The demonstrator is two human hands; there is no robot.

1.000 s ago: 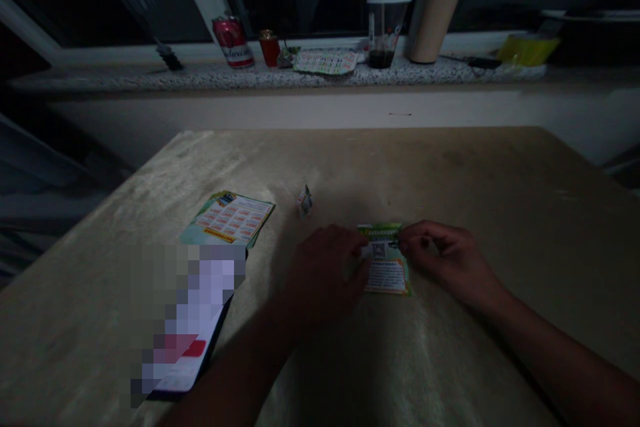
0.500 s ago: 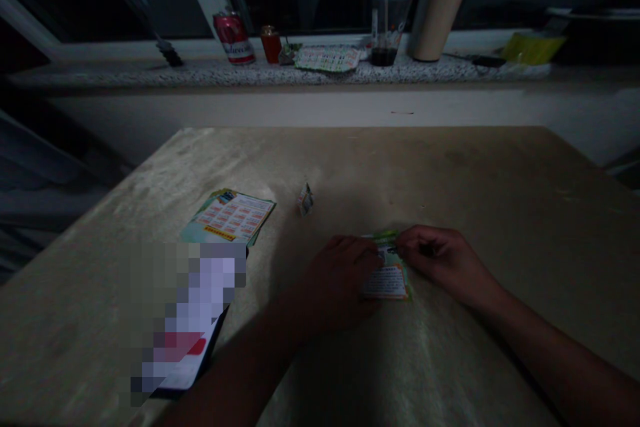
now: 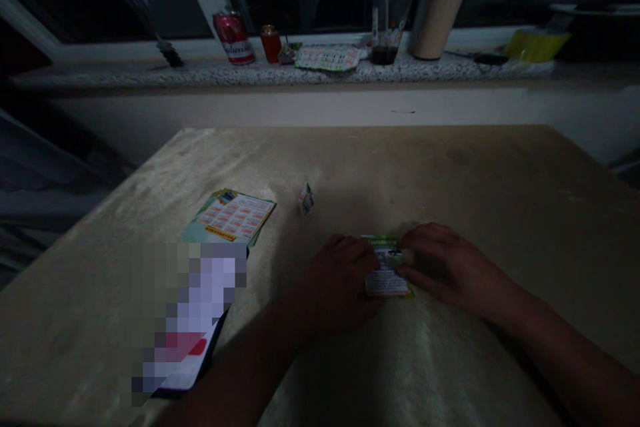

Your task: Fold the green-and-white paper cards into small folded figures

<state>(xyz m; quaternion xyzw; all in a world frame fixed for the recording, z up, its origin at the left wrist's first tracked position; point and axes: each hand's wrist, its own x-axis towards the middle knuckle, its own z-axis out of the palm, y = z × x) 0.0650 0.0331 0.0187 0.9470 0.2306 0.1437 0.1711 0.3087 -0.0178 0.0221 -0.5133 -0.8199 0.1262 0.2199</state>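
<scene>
A small green-bordered printed card [image 3: 387,283] with white text panels lies on the table. My left hand [image 3: 345,273] rests over its left side, fingers bent on the upper part and thumb near the lower edge, holding it down. At the card's right side is my right hand [image 3: 440,263], its fingers and thumb drawn together over the upper right area. Something small and pale shows by those fingertips, too dark to make out. Further left lies a stack of similar printed cards [image 3: 235,213] with red grids.
A phone [image 3: 187,373], partly blurred out, lies beside my left forearm. A small folded paper piece [image 3: 306,200] stands beyond my hands. The windowsill [image 3: 200,75] holds a red can [image 3: 234,38], an orange jar [image 3: 271,45], a lidded cup [image 3: 386,27] and a cardboard tube [image 3: 443,7].
My right hand has shifted slightly and turned, with its thumb now lower along the card's right side. More of the card's top shows. My left hand stays nearly in place.
</scene>
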